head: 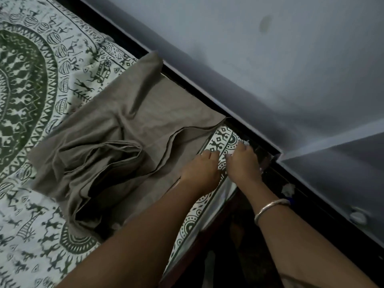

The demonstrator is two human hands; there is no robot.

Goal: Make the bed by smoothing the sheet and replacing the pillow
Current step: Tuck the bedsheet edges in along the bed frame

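Both my hands meet at the right middle of the frame, on the corner of the printed sheet [41, 80] where it reaches the bed's edge. My left hand [202, 165] has its fingers curled down into the cloth, knuckles up, gripping a fold of the border. My right hand [242, 161], just beside it and nearly touching, pinches the very edge of the same corner, and a bit of white fabric shows between the fingertips. A thin, smooth metal bangle [270, 208] sits round my right forearm.

The sheet is pale cotton printed in dark green: a large round medallion of zigzag and diamond bands at the left, with small stick-like dancing figures and half-circle motifs along the borders. It covers the mattress from the upper left down to the lower left, lightly rumpled in places.

On top of it, across the centre, lies a plain taupe cloth [116, 138], soft and matte, bunched into deep folds with several stacked hemmed edges showing. One flat layer of it runs toward the upper right edge of the bed. I cannot tell whether it is a pillow cover or a blanket.

A dark strip of bed frame [126, 40] runs diagonally beside the smooth grey wall [270, 59].
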